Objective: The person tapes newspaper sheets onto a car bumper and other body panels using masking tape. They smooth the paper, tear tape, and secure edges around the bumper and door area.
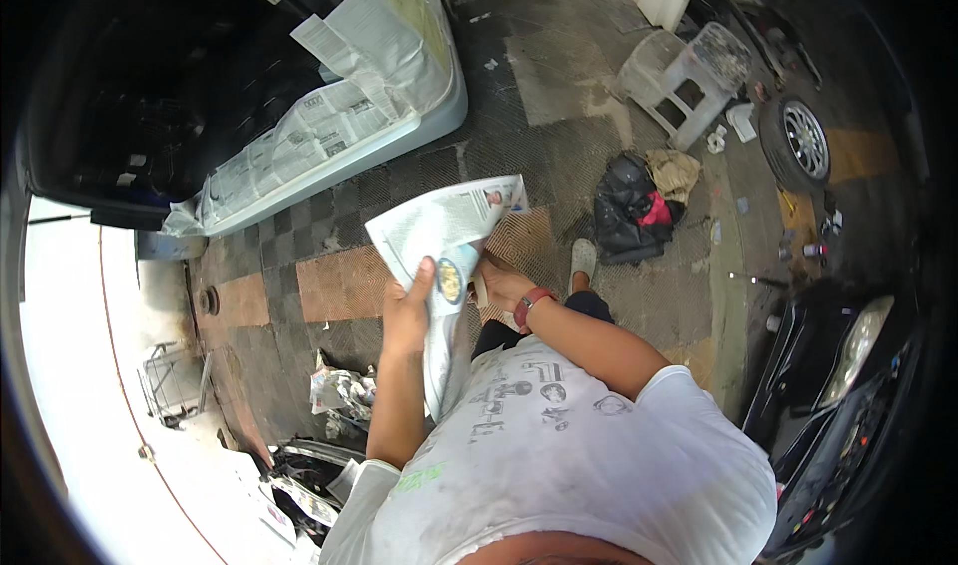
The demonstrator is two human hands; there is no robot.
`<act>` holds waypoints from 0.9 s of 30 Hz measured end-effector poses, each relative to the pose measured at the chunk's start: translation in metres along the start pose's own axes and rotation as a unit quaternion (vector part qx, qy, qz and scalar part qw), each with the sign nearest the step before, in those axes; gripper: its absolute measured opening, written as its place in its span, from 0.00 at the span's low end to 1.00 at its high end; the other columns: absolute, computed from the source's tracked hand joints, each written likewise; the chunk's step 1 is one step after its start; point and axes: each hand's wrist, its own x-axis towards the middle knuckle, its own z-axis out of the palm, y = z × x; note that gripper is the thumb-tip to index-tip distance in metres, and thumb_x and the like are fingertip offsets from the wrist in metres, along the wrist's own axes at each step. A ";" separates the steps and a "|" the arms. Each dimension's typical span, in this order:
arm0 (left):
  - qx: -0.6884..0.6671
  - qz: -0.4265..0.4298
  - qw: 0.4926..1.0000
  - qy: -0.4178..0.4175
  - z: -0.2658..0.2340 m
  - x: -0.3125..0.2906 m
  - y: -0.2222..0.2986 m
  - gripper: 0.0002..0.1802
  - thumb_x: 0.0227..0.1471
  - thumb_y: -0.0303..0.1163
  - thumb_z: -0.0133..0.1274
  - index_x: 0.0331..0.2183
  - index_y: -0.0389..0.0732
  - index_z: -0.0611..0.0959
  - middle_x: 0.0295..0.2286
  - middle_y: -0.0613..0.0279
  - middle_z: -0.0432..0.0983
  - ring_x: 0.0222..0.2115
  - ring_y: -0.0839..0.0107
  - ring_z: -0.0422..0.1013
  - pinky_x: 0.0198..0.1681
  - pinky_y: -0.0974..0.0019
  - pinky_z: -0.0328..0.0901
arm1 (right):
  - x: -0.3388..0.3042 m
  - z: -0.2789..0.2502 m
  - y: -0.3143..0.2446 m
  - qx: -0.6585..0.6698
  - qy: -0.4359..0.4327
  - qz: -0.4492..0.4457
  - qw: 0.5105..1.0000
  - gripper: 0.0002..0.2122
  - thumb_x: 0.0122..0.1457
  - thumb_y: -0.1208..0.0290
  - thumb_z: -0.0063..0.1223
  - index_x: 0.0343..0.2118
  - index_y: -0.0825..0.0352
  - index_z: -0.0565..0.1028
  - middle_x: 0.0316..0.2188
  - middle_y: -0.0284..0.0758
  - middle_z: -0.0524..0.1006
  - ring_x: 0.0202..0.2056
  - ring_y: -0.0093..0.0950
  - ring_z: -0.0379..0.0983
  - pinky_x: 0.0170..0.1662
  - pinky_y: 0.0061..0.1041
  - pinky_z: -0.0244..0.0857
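My left hand (407,310) is closed on a folded sheet of newspaper (424,228), thumb on top, holding it in front of my body. The sheet fans out at its far end and narrows down toward my shirt. At the paper's right edge is my right hand (504,283), its fingers curled and partly hidden behind the sheet. A small beige strip (481,290) shows by these fingers; I cannot tell whether it is tape. A red band (532,303) circles the right wrist.
A light-coloured car part (329,179), covered along its edge with newspaper, stands far left. At the far right are a plastic stool (679,78), a dark cloth bundle (627,211) and a wheel (796,144). Crumpled paper (344,390) lies left of me; a headlight (860,345) is at right.
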 end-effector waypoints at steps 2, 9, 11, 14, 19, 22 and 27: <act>-0.107 -0.026 0.993 0.049 0.009 0.017 0.013 0.25 0.69 0.41 0.62 0.57 0.32 0.80 0.48 0.57 0.84 0.47 0.70 0.79 0.54 0.65 0.71 | 0.011 -0.010 -0.019 -0.019 0.007 -0.044 0.999 0.30 0.72 0.49 0.60 0.68 0.62 0.67 0.56 0.35 0.76 0.43 0.25 0.76 0.42 0.22 0.72; -0.018 0.088 0.967 0.238 0.005 0.081 0.071 0.31 0.71 0.51 0.57 0.57 0.31 0.82 0.50 0.55 0.83 0.46 0.66 0.79 0.54 0.64 0.70 | 0.038 -0.028 -0.179 -0.133 -0.067 -0.162 0.976 0.09 0.68 0.68 0.67 0.46 0.66 0.84 0.40 0.28 0.84 0.42 0.18 0.80 0.47 0.22 0.73; -0.074 0.133 0.951 0.270 0.026 0.087 0.092 0.29 0.70 0.48 0.58 0.55 0.30 0.82 0.47 0.55 0.84 0.45 0.66 0.80 0.52 0.63 0.72 | 0.022 -0.034 -0.231 -0.188 -0.012 -0.191 0.963 0.08 0.68 0.69 0.67 0.45 0.68 0.84 0.39 0.30 0.85 0.39 0.19 0.81 0.45 0.22 0.74; -0.070 0.216 0.930 0.288 0.020 0.093 0.088 0.27 0.70 0.46 0.59 0.56 0.31 0.81 0.48 0.54 0.83 0.46 0.64 0.80 0.51 0.59 0.74 | 0.008 -0.066 -0.273 -0.220 0.060 -0.217 0.949 0.09 0.68 0.68 0.67 0.44 0.68 0.85 0.36 0.31 0.85 0.36 0.18 0.80 0.41 0.22 0.74; -0.056 0.301 0.888 0.344 0.026 0.095 0.081 0.26 0.70 0.46 0.60 0.51 0.29 0.82 0.46 0.54 0.84 0.41 0.67 0.81 0.47 0.61 0.77 | 0.003 -0.140 -0.280 -0.236 0.152 -0.204 0.938 0.13 0.68 0.63 0.67 0.42 0.70 0.87 0.35 0.29 0.85 0.37 0.18 0.77 0.44 0.24 0.70; -0.064 0.307 0.867 0.387 0.032 0.096 0.078 0.27 0.69 0.46 0.61 0.52 0.28 0.81 0.47 0.53 0.83 0.43 0.66 0.81 0.48 0.60 0.77 | 0.008 -0.189 -0.255 -0.215 0.213 -0.142 0.942 0.11 0.69 0.65 0.65 0.41 0.70 0.87 0.33 0.29 0.85 0.36 0.18 0.77 0.44 0.24 0.70; -0.035 0.314 0.860 0.401 0.024 0.093 0.068 0.28 0.69 0.46 0.61 0.52 0.28 0.81 0.48 0.52 0.83 0.45 0.65 0.81 0.50 0.59 0.76 | 0.015 -0.241 -0.193 -0.212 0.258 -0.052 0.941 0.12 0.68 0.61 0.67 0.41 0.67 0.88 0.32 0.30 0.86 0.33 0.19 0.77 0.38 0.25 0.68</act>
